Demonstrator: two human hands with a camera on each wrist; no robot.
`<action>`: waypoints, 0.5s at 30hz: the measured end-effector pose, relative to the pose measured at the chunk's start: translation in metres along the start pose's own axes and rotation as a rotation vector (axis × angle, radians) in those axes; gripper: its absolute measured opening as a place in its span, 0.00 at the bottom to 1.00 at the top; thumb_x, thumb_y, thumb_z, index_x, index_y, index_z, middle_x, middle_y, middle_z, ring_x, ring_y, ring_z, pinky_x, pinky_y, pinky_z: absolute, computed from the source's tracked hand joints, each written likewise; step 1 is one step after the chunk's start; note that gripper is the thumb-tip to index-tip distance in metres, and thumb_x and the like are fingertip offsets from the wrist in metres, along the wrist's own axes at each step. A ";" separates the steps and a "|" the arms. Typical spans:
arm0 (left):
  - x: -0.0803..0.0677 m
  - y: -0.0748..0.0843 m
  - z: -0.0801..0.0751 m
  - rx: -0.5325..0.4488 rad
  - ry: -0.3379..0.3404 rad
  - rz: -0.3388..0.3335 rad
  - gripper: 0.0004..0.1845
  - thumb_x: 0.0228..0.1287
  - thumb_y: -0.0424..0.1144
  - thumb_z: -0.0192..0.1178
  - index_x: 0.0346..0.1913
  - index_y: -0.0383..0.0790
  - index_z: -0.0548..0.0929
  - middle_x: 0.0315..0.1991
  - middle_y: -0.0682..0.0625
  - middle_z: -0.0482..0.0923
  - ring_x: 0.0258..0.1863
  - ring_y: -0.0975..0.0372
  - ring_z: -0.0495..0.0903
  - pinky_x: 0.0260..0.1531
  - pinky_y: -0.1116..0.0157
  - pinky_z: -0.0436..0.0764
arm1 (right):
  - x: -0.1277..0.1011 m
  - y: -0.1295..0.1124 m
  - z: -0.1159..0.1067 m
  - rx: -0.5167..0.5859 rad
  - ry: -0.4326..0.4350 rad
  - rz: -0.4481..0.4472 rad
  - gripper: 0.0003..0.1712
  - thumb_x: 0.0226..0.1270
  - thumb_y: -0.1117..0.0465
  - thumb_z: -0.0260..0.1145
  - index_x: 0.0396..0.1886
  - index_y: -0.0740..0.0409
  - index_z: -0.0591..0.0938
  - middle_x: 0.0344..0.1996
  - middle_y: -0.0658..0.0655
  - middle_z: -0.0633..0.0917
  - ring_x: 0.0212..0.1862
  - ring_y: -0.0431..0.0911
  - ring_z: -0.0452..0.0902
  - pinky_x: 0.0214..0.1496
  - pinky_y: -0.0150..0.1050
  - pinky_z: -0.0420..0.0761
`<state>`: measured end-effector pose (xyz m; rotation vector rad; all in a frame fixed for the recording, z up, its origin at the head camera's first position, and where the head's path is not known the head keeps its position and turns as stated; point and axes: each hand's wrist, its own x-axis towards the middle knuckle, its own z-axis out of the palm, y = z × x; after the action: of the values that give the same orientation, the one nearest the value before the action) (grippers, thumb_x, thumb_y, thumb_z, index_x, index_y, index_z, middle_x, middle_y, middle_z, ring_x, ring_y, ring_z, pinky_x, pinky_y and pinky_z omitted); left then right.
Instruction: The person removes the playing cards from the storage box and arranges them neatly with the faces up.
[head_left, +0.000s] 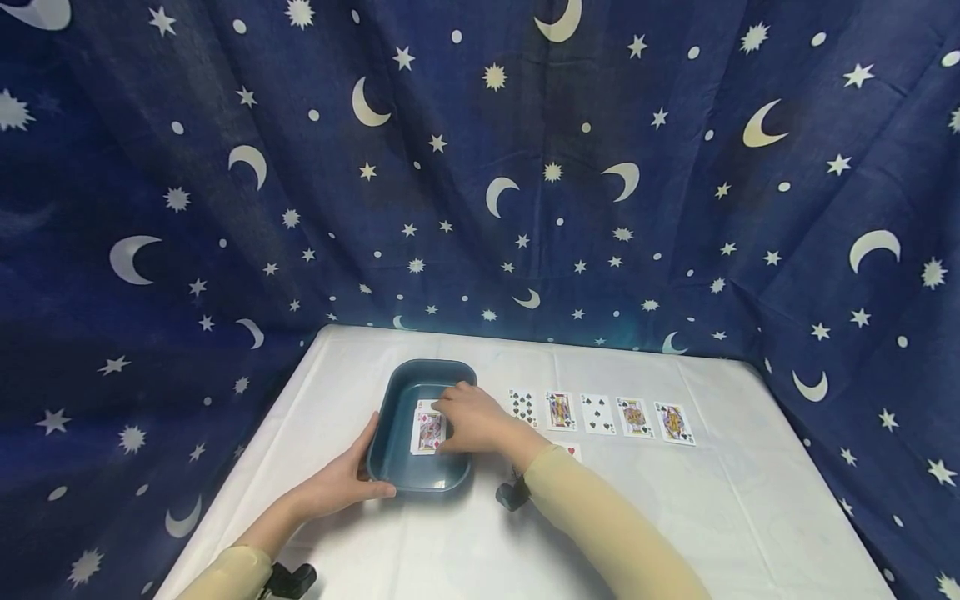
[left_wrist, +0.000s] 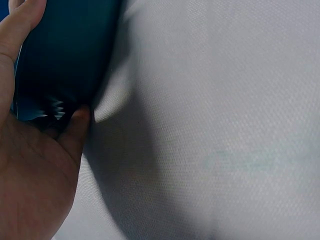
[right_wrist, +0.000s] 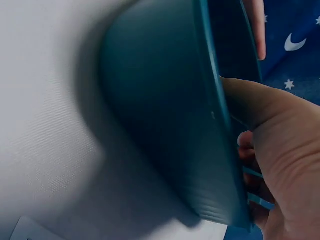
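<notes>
While a person's left hand (head_left: 341,483) grips the near left corner of a dark teal tray (head_left: 397,392) at lower centre of the head view, the right hand (head_left: 472,421) reaches over the tray's right rim, its fingers curled down onto a face card (head_left: 428,432) with red diamond marks lying flat on the tray floor. Whether those fingers pinch the card or merely press on it cannot be told from any view. The tray sits on a white tablecloth (head_left: 712,517), left of centre. To its right, just beyond the right hand, a row of five playing cards (head_left: 600,414) lies face up and side by side, spade cards alternating with court cards. Another card showing a red heart (head_left: 571,451) peeks out just below the row, partly hidden by the right forearm in its tan sleeve (head_left: 600,525). The left wrist view shows the thumb and palm (left_wrist: 35,175) wrapped against the tray's outer wall (left_wrist: 65,55). The right wrist view shows the tray's side (right_wrist: 160,110) close up with the hand (right_wrist: 280,150) hooked over its rim. A navy curtain (head_left: 480,167) printed with moons and stars fills the upper frame.
</notes>
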<state>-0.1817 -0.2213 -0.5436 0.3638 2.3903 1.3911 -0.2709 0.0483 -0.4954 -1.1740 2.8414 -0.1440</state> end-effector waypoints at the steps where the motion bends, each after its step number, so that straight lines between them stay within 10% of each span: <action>1: 0.000 0.000 0.000 -0.003 0.000 0.001 0.68 0.59 0.45 0.77 0.83 0.47 0.31 0.83 0.40 0.30 0.79 0.41 0.48 0.71 0.48 0.65 | 0.002 0.000 0.002 -0.009 -0.007 0.004 0.46 0.52 0.33 0.77 0.67 0.51 0.81 0.58 0.50 0.81 0.59 0.45 0.72 0.68 0.41 0.72; 15: 0.000 -0.001 0.000 0.009 0.004 0.009 0.68 0.58 0.46 0.77 0.83 0.48 0.31 0.83 0.41 0.30 0.79 0.42 0.45 0.72 0.48 0.63 | 0.019 -0.003 0.011 -0.125 -0.086 0.043 0.48 0.43 0.24 0.77 0.59 0.47 0.85 0.56 0.48 0.81 0.57 0.45 0.70 0.69 0.45 0.69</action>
<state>-0.1816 -0.2217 -0.5440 0.3751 2.4014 1.3871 -0.2812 0.0318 -0.5064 -1.1098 2.8335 0.0849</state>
